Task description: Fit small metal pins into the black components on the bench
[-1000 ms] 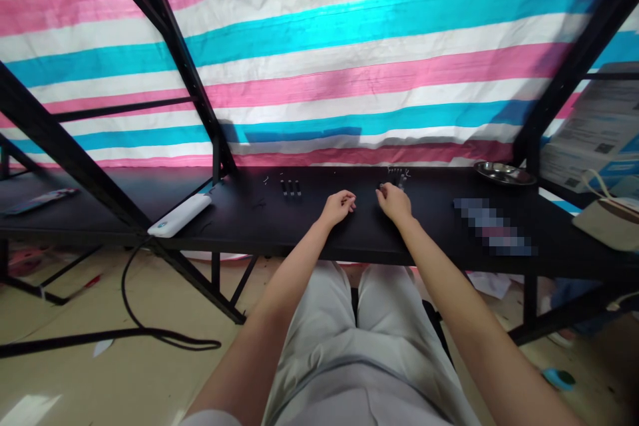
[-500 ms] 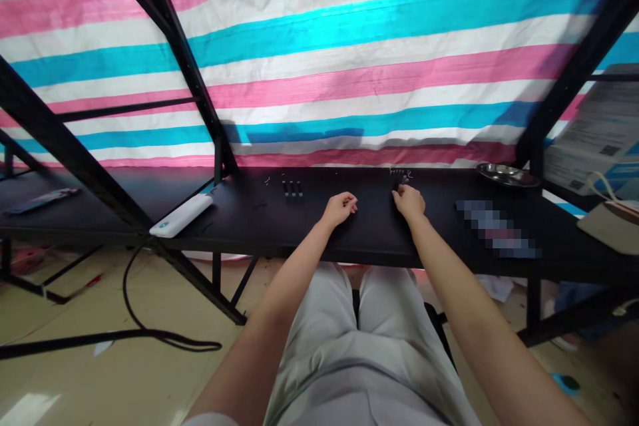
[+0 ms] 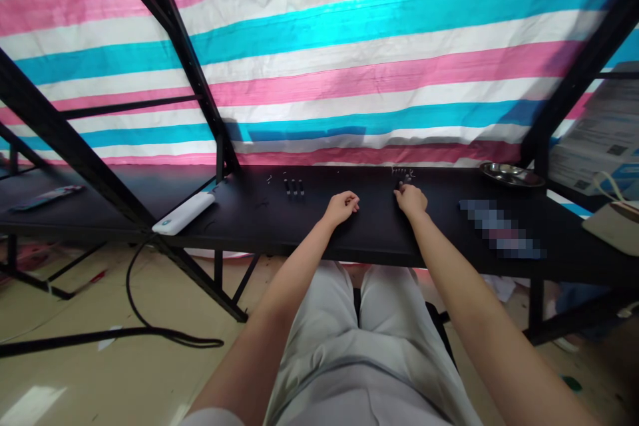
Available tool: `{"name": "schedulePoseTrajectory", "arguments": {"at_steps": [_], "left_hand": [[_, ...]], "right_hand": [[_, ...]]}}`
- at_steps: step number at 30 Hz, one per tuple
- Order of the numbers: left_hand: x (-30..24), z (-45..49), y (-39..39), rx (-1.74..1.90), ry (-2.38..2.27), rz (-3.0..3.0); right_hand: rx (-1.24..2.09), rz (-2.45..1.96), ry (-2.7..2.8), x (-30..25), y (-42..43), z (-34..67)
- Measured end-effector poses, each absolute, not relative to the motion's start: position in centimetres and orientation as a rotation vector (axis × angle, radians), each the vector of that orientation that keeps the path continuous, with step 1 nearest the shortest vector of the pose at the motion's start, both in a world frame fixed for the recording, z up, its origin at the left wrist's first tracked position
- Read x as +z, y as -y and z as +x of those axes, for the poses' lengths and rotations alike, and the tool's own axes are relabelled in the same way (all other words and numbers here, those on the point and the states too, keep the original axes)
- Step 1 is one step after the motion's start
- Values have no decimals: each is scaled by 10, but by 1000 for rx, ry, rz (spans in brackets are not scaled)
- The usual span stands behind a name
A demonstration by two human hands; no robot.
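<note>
curled in with thumb and fingers close, my right hand (image 3: pixel 412 200) is at the small dark cylinders (image 3: pixel 403 180) near the back of the black table (image 3: pixel 249 223); i cannot tell whether it holds one. my left hand (image 3: pixel 342 207) is loosely curled, contents hidden, right of three similar pieces (image 3: pixel 294 188) in a row.

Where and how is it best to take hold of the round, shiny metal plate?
The round, shiny metal plate lies flat: probably pinch its near-left rim, right hand coming from the near left; that side is open, while a black metal post stands behind its right side.
</note>
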State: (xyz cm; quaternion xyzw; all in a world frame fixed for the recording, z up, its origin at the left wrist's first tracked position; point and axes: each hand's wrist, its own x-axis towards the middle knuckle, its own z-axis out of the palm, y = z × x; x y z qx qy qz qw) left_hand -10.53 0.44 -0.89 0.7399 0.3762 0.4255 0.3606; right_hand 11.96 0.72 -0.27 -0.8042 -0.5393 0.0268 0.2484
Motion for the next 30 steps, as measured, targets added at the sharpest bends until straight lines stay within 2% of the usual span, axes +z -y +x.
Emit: {"name": "schedulePoseTrajectory", "arguments": {"at_steps": [11, 30], "left_hand": [[-7, -105, -3, 1090, -969, 1898], [-7, -105, -2, 1092, -968, 1909]], "right_hand": [[176, -2244, 1376, 5, 5, 122], [85, -2296, 1244, -1, 4, 134]]}}
